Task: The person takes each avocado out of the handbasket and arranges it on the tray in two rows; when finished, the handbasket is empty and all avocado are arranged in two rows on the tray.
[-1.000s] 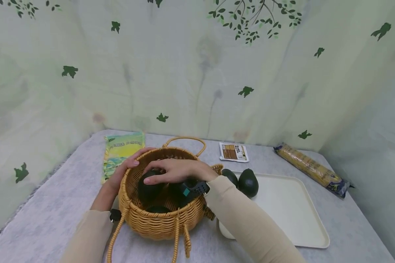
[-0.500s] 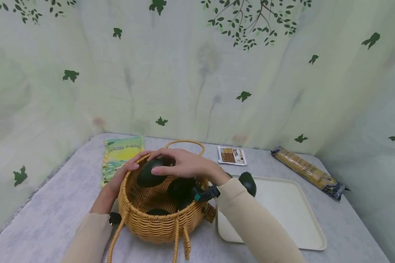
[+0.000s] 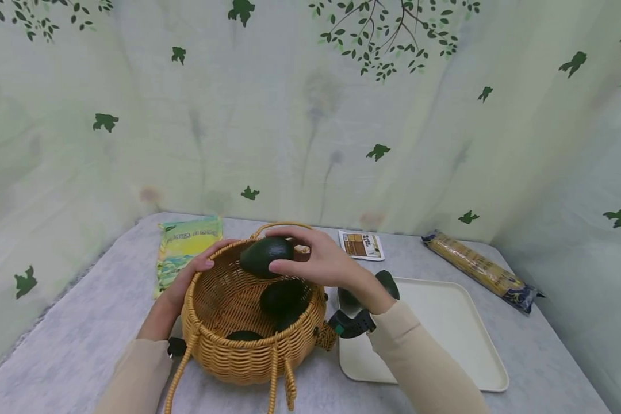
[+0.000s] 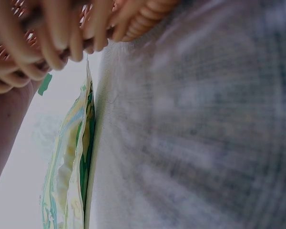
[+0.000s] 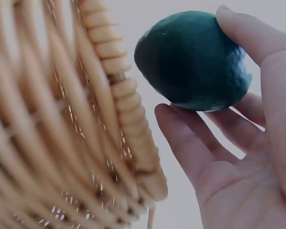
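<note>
In the head view my right hand point(image 3: 325, 260) pinches a dark green avocado point(image 3: 263, 257) between thumb and fingers, at the upper part of the wicker basket point(image 3: 238, 362). The right wrist view has this avocado point(image 5: 188, 62) beside the basket's rim, thumb on one side and fingertips on the other. My left hand point(image 3: 188, 275) grips the basket's left rim; its fingers are mostly hidden. Inside the basket lie more avocados, one dark avocado point(image 3: 282, 296) at the right and another avocado point(image 3: 244, 336) near the front wall.
Right of the basket is a white tray point(image 3: 445, 328) with avocados point(image 3: 388, 283) partly behind my right wrist. A yellow-green packet point(image 3: 188, 241) lies back left. Farther back are a small white-brown packet point(image 3: 362, 245) and a long noodle-like pack point(image 3: 476, 269).
My right hand has lifted the avocado from inside the basket up to rim height and moved it right. My left hand stays on the rim.
</note>
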`<state>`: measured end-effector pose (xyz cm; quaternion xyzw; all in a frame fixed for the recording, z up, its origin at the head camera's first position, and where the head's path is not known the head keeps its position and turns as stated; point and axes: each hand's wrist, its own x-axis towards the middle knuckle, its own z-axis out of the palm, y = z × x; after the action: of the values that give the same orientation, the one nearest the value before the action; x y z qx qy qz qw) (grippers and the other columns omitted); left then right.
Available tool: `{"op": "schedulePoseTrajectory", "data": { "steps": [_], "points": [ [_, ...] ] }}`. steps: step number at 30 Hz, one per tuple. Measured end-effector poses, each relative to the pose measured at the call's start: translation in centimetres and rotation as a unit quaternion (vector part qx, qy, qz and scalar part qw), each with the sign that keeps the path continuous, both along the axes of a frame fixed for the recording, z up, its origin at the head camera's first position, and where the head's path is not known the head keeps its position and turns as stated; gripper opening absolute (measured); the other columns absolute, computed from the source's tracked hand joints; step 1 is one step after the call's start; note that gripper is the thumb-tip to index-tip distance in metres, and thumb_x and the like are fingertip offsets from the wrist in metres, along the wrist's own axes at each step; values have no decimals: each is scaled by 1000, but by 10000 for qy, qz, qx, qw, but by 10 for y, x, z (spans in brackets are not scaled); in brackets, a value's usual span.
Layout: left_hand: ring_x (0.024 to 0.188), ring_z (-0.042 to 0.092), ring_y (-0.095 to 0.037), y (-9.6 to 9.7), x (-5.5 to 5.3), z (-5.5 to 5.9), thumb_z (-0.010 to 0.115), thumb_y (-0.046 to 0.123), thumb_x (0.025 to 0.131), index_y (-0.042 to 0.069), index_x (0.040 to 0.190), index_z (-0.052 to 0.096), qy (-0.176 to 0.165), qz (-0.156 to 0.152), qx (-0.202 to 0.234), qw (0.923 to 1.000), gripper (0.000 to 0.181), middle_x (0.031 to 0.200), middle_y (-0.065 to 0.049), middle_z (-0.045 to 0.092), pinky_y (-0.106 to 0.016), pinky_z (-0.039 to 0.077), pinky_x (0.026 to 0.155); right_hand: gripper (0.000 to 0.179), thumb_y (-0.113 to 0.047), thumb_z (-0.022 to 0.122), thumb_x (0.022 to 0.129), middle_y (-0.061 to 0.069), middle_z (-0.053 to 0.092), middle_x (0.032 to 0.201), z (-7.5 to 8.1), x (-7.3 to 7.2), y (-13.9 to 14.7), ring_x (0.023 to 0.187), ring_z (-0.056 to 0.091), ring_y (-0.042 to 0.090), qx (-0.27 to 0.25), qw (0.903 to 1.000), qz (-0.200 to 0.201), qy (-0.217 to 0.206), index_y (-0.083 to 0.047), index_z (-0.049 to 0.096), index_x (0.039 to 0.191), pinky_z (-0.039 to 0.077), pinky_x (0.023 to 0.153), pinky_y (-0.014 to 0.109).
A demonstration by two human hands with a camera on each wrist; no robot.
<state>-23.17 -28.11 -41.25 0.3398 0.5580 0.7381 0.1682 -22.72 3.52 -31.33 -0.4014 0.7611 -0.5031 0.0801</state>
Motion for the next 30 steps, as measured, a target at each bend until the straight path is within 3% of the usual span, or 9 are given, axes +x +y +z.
{"op": "schedulePoseTrajectory", "data": {
  "steps": [6,11,17,25,30],
  "points": [
    [138,49,-23,-3,-6,-8,7,3,101,19,160,32,-165,-23,130,9998,66,153,-4,47,-39,46,110,55,-19,80,90,2,61,137,-3,15,25,115,64,22,-504,9980,-302,-249,-21,61,141,59,91,36],
    [138,49,-23,-2,-3,-4,12,6,102,21,159,34,-92,86,-40,9999,63,152,-1,48,-41,47,109,55,-17,81,89,4,59,141,-7,27,47,117,65,23,-770,9952,-584,-163,-18,62,141,58,92,36],
    [136,51,-21,2,4,5,23,13,102,25,156,39,44,161,-101,9998,57,150,1,51,-40,49,107,57,-11,82,86,7,59,139,-11,38,76,116,66,21,-849,9908,-1023,257,-15,62,139,58,93,34],
    [137,50,-22,0,0,0,18,9,102,21,157,37,-61,53,-5,10000,60,151,-2,49,-43,48,108,56,2,81,83,10,60,140,-13,50,113,123,59,12,-841,9829,-1514,632,-10,61,133,58,91,31],
    [136,51,-22,2,3,2,24,14,102,25,155,40,-85,346,-177,9992,57,149,1,51,-43,48,106,50,1,80,84,13,61,141,-14,51,132,126,57,5,-622,9788,-1822,706,-5,57,128,58,89,28]
  ]
}}
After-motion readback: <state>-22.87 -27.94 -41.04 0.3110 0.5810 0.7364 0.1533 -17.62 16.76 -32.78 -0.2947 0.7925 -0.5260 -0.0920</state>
